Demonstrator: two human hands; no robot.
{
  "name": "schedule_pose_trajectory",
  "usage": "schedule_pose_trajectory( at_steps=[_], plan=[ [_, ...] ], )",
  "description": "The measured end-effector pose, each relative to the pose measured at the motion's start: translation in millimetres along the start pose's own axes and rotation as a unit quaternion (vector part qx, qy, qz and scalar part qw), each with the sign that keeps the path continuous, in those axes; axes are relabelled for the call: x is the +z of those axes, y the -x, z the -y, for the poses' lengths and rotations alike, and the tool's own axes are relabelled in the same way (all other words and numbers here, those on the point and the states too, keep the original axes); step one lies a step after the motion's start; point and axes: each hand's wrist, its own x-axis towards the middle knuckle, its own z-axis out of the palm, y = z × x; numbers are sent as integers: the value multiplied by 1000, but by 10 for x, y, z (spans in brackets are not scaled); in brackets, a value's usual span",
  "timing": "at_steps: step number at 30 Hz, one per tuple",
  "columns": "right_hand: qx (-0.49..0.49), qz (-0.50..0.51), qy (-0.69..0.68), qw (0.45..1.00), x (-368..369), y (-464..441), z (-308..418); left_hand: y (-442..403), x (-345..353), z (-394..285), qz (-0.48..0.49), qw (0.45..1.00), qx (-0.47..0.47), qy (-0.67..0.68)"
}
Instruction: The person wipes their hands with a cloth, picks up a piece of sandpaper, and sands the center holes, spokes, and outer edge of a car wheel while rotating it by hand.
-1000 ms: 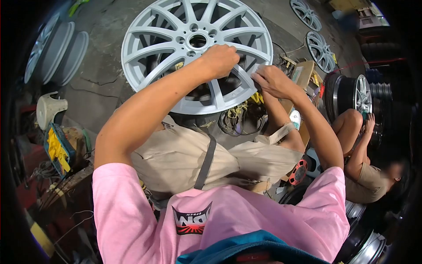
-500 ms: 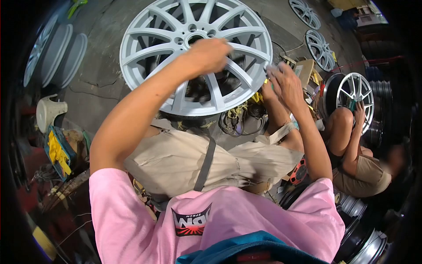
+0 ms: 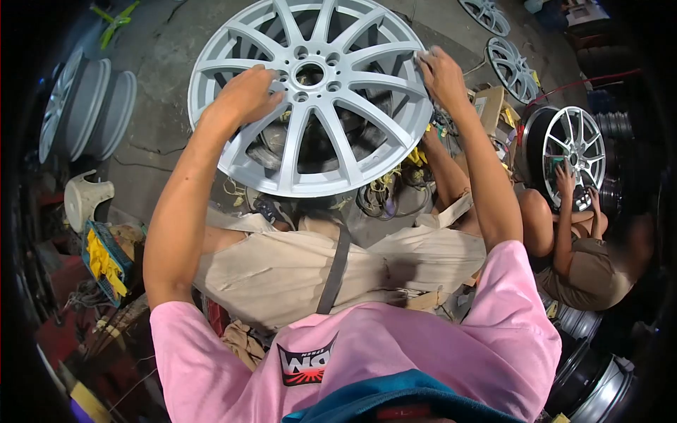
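Observation:
A large pale grey alloy wheel (image 3: 328, 151) lies face up in front of me, its spokes and central hub hole showing. My left hand (image 3: 247, 96) is over the spokes left of the hub, its thumb apart from its bent fingers and no tool visible in it. At the upper right, my right hand (image 3: 443, 76) has its fingers curled at the outer edge of the wheel. Its fingertips are slightly blurred, and their undersides are hidden.
A co-worker's hand (image 3: 565, 176) rests at another spoked wheel (image 3: 574, 137) on the right. Several rims (image 3: 88, 106) stand on the left, near a cream stool (image 3: 84, 201) and a blue crate (image 3: 116, 271) holding yellow cloth. Cords (image 3: 377, 204) lie below the wheel.
My left hand has swept left from right of the hub. My right hand has risen to the wheel's edge. The wheel sits slightly lower in view. The co-worker's hand has shifted at their wheel.

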Motion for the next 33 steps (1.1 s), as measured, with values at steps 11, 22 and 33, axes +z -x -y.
schedule_pose_trajectory(
  at_steps=[11, 22, 33],
  plan=[
    [-30, 9, -7, 999, 8, -46, -114, 75, -60, 299, 75, 989, -113, -62],
    [-211, 51, 6, 976, -127, 33, -283, 21, -127, 227, 61, 978, -145, -133],
    [-146, 233, -29, 961, -234, -126, -159, -15, -187, 231, 94, 979, -137, -116]
  ],
)
